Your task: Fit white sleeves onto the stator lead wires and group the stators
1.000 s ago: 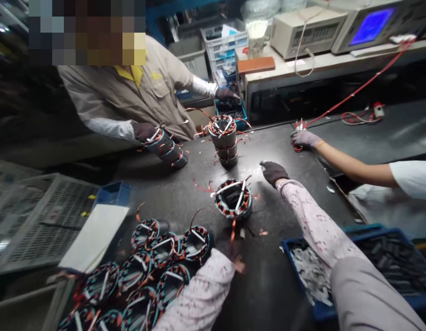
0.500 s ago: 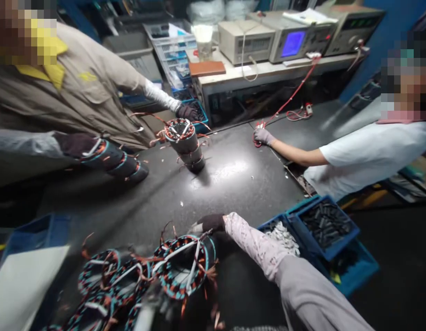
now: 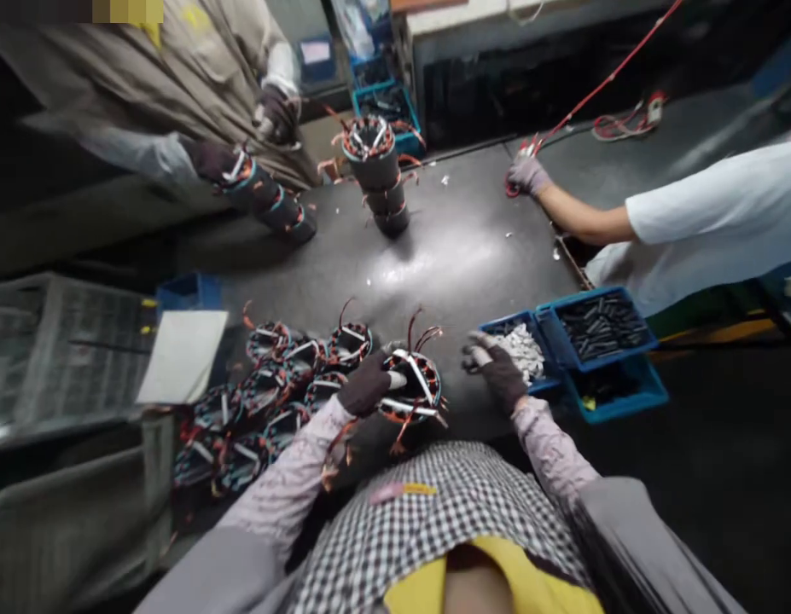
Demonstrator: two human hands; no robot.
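My left hand [image 3: 369, 384], in a dark glove with pale fingertips, grips the near-left rim of a wound motor stator [image 3: 428, 368]. Its thumb reaches over the opening. The stator has orange and turquoise windings, white strips across the top and loose copper leads. My right hand [image 3: 496, 368], gloved alike, is above the table right of the stator, beside a blue bin of small white pieces [image 3: 524, 350]. Its fingers are slightly bent and apart, with nothing visible in them. Several similar stators [image 3: 264, 385] stand grouped to the left of my left hand.
Blue bins of black tube pieces [image 3: 603, 328] stand at the right. A white sheet [image 3: 183, 354] lies at the left. Across the table [image 3: 459, 256], a co-worker's gloved hand holds a tilted stator stack [image 3: 273, 200] near another stack [image 3: 379, 175]. Another co-worker's hand [image 3: 528, 175] is by a red cable.
My view has tilted down and shows both my arms. My right hand has moved from beside the stator's far rim toward the white-piece bin. The front-left co-worker's free hand has drawn back from the upright stack.
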